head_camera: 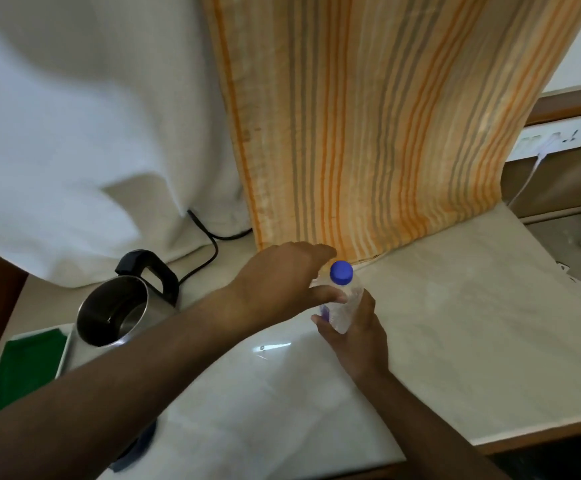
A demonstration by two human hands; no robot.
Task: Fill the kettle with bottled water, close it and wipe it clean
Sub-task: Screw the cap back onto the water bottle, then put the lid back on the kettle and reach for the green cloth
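Observation:
A steel kettle (116,311) with a black handle stands at the left of the counter, its lid off and the inside dark. A clear water bottle (342,303) with a blue cap (341,272) stands upright near the middle. My right hand (355,336) is shut around the bottle's body from the near side. My left hand (282,282) reaches across to the bottle's neck, fingers spread, thumb against the bottle just below the cap. A green cloth (22,368) lies flat at the left edge beside the kettle.
A pale marble counter (455,341) runs to a wooden front edge. An orange striped curtain (368,133) and a white curtain (74,133) hang behind. The kettle's black cord (209,244) trails to the back. A wall socket (552,140) with a white plug sits at right.

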